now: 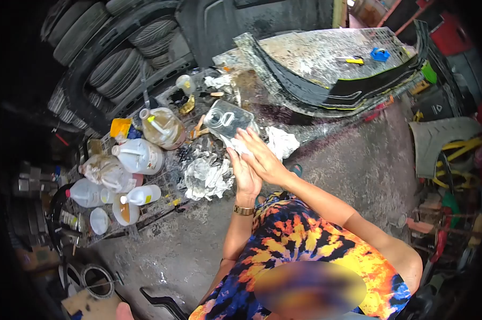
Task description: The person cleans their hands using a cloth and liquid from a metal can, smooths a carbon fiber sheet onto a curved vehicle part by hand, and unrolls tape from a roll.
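Note:
My left hand (246,176) and my right hand (265,160) are pressed together, palm to palm, above the table's near edge. A white tissue (234,143) shows between them at the fingertips; most of it is hidden by the fingers. The fingers of my right hand lie extended over it. Just beyond the fingertips sits a clear plastic container (227,118). Crumpled white tissue (282,143) lies to the right of my hands. More crumpled tissue (209,176) is piled to their left.
On the left of the table stand several plastic jugs (139,156) and a cup of amber liquid (125,209). A long black car trim piece (331,96) rests on a spattered board at right, near a blue tape dispenser (379,54) and yellow cutter (353,61). Tyres (115,69) stack behind.

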`<state>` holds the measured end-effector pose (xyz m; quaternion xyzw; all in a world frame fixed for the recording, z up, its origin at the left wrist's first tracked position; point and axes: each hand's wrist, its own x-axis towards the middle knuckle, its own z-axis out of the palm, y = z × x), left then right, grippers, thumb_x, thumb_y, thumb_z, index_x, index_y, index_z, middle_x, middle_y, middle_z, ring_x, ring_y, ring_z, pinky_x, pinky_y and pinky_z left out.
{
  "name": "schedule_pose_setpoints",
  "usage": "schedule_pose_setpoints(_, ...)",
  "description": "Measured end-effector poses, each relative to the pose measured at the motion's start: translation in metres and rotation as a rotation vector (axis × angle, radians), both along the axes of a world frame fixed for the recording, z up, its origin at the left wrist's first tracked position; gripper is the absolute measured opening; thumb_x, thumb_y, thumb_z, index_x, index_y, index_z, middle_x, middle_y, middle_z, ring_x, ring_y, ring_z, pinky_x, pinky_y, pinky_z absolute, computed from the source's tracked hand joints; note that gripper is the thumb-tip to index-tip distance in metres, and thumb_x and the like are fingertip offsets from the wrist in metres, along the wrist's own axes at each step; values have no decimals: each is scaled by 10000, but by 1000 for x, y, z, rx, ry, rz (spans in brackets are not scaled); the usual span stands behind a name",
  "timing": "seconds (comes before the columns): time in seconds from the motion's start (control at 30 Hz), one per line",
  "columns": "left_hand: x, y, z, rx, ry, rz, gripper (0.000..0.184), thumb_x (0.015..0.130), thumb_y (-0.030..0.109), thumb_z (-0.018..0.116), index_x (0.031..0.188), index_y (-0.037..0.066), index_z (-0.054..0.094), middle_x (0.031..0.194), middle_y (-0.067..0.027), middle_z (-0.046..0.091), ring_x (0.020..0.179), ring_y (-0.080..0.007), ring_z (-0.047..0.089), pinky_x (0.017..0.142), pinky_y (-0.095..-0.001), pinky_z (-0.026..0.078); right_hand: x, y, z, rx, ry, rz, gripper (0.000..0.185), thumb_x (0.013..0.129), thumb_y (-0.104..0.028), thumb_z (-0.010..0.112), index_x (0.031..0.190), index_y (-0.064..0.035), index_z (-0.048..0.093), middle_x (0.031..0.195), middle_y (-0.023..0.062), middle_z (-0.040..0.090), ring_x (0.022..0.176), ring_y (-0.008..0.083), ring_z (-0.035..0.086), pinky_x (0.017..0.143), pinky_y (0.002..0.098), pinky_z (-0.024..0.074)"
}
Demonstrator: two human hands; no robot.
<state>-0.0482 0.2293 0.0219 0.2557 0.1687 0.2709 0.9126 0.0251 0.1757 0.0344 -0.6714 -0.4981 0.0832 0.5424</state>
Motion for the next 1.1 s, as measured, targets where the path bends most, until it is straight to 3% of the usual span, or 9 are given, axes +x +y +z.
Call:
schedule_pose_setpoints(0.17, 2, -25, -11, 130, -82, -288, 921, 946, 699, 125, 1511, -28, 155, 1610, -98, 101, 1488, -234, 71, 1200, -382, 30, 83, -8, -9, -397, 465, -67, 388, 990, -278, 512, 1204, 35, 596, 1063, 164, 694, 958, 168, 644, 836, 304, 491)
schedule_pose_setpoints(0.2, 0, -21, -5, 187, -41, -269, 926, 946, 699, 108, 1499, -39, 194, 1604, -104, 132, 1488, -235, 67, 1200, -380, 27, 88, -15, -20, -119, 509, -49, 385, 993, -295, 514, 1169, 31, 618, 1000, 111, 709, 905, 109, 609, 799, 303, 487)
schedule_pose_setpoints(0.3, 4, -8, -10, 181, 81, -157, 923, 955, 688, 102, 1463, -58, 294, 1564, -117, 260, 1468, -222, 155, 1195, -377, 78, 62, -43, 17, -84, 443, 22, 424, 1005, -283, 485, 1315, 4, 531, 1330, 151, 553, 1241, 210, 500, 1049, 337, 379)
schedule_pose_setpoints(0.33, 8, -11, -9, 126, 45, -158, 909, 957, 689, 130, 1468, -47, 283, 1546, -114, 285, 1450, -216, 197, 1186, -370, 113, 44, -47, 19, -149, 411, 79, 442, 1003, -243, 481, 1386, -22, 466, 1467, 163, 402, 1377, 263, 362, 1130, 342, 279)
schedule_pose_setpoints(0.37, 11, -15, -8, 70, 14, -166, 898, 958, 690, 157, 1473, -37, 273, 1528, -111, 311, 1432, -211, 238, 1177, -364, 147, 30, -45, 6, -222, 81, -12, 415, 968, -183, 522, 1349, -20, 496, 1403, 166, 447, 1316, 299, 427, 1089, 352, 335)
schedule_pose_setpoints(0.53, 14, -32, -2, 174, 35, -80, 865, 956, 691, 210, 1496, 15, 226, 1496, -99, 334, 1403, -207, 285, 1161, -353, 191, 33, -38, -2, 33, 243, 32, 329, 891, -117, 581, 1201, -5, 574, 1088, 150, 555, 1104, 304, 546, 952, 377, 422)
schedule_pose_setpoints(0.83, 21, -78, -6, 336, 116, -32, 986, 897, 769, 222, 1511, -1, 171, 1548, -100, 249, 1442, -214, 204, 1181, -346, 133, 54, -69, -24, -40, 207, 64, 270, 930, -175, 596, 1135, -1, 591, 1014, 112, 586, 981, 233, 581, 864, 352, 454)
schedule_pose_setpoints(0.93, 25, -102, -14, 193, 45, -77, 991, 895, 767, 260, 1496, -21, 227, 1553, -105, 262, 1454, -204, 180, 1178, -341, 140, 67, -80, -44, 36, 717, 42, 257, 957, -197, 598, 1083, 27, 615, 1034, 67, 654, 952, 104, 579, 834, 305, 476)
schedule_pose_setpoints(1.1, 21, -140, -2, -168, -252, 45, 915, 921, 693, 348, 1460, -44, 296, 1556, -159, 273, 1460, -257, 206, 1189, -412, 197, 110, -155, -55, 228, 1083, -88, 268, 1001, -232, 520, 1078, 5, 619, 893, 39, 687, 782, 98, 640, 693, 248, 515)
